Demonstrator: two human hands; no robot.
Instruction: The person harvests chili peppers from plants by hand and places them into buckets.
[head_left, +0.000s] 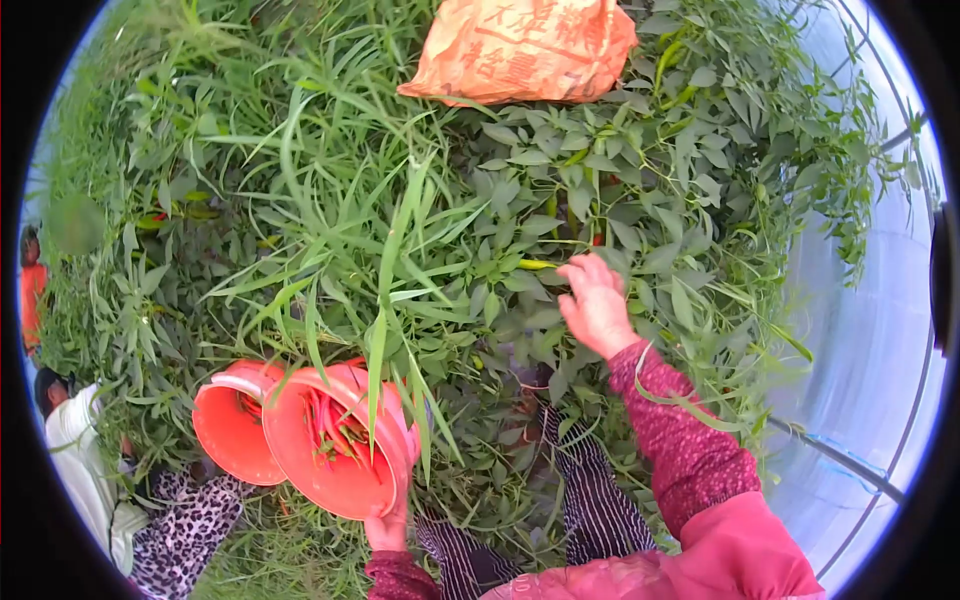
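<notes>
My left hand grips the near side of a red bucket, its fingers partly hidden behind the wall. The bucket is tilted, with red and some greenish chili peppers inside. My right hand reaches over the pepper plants, fingers partly curled and thumb apart, with nothing visible in it. Just ahead of its fingertips are a yellow-green chili pepper and a red chili pepper among the leaves.
A second red bucket sits against the first. Tall grass rises between the plants. An orange sack lies ahead. Clear plastic sheeting with a pole borders the right. Two other people are at the left edge.
</notes>
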